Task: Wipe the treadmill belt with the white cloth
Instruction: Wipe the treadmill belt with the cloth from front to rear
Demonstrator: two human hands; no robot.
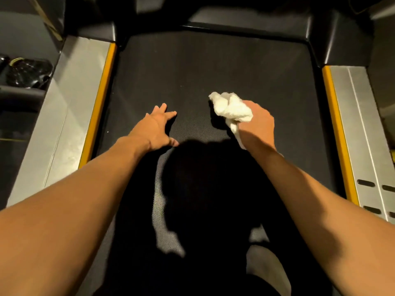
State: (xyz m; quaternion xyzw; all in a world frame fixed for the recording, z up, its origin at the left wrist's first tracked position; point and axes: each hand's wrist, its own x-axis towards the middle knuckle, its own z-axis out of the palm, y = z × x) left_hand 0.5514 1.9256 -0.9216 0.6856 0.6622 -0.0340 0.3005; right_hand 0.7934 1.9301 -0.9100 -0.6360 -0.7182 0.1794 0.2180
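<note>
Nothing readable anywhere here. No brand, label or number shows on the treadmill belt [192, 67] or its side rails [70, 107].

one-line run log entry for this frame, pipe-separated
phase: wiping | right hand: shut on white cloth, cloth on treadmill belt | left hand: open, fingers spread on belt | belt area: centre-right

Dark shoes [27, 72] sit on floor at far left, beside treadmill. A person's shadow [205, 189] falls across frame centre.
</note>
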